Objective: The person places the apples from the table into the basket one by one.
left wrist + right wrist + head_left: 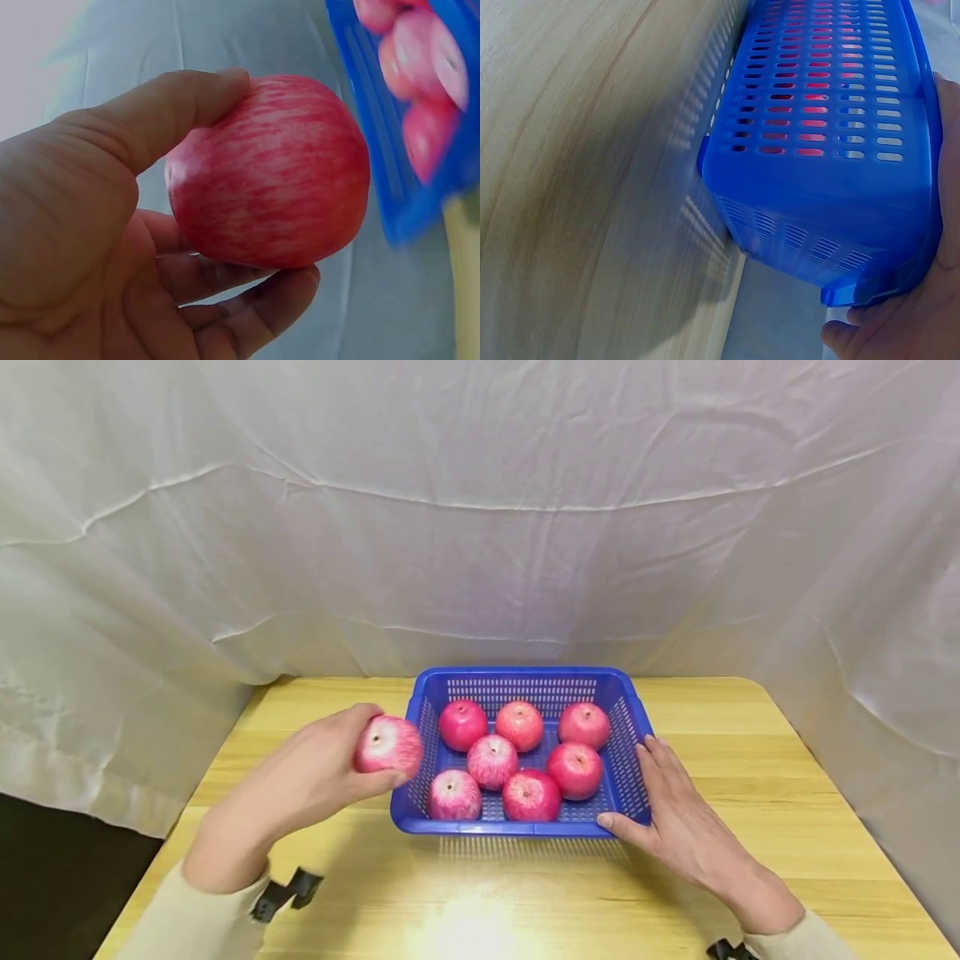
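Note:
My left hand [330, 768] holds a red-and-pink streaked apple [390, 746] just off the left rim of a blue plastic basket [510, 829]. In the left wrist view the thumb lies on one side of that apple and the fingers on the other. Several more apples sit inside the basket, among them a streaked one [492, 762] in the middle and a deep red one [532, 795] near the front. My right hand [686, 818] rests on the basket's front right corner, thumb over the front rim and fingers fairly straight along the right rim.
The basket stands on a light wooden table [750, 793], near its back edge. Behind and at both sides hangs a pale cloth curtain [480, 560]. Dark straps [287, 893] show at the wrists.

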### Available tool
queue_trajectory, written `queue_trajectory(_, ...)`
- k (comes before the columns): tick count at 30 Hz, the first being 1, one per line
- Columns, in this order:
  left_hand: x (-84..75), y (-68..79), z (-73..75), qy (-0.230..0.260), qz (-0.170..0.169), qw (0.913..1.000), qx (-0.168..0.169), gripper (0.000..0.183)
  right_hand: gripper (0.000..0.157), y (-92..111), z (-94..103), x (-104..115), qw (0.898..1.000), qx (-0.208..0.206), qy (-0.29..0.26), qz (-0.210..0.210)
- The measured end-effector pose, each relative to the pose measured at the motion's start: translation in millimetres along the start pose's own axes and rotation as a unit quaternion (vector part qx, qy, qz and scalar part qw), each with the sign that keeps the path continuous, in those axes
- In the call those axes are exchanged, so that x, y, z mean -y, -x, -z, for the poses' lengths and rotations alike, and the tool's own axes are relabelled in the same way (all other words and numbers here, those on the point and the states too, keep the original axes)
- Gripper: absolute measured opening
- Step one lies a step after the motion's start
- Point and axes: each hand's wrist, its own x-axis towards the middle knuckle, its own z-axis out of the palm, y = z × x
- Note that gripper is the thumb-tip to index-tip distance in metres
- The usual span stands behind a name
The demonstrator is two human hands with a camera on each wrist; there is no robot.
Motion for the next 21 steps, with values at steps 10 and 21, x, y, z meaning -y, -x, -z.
queue_trajectory(10, -68.2, -62.8, -22.9, -0.021, -0.112, 0.9899, 0.084, 0.065, 0.116, 0.2, -0.7, 0.1, 1.000, -0.005, -0.002, 0.004)
queue_trajectory(21, -114.4, -114.8, -60.3, -0.069, -0.162, 0.9712, 0.160, 0.069, 0.114, 1.4, -0.8, 0.1, 1.000, -0.012, 0.000, 0.007)
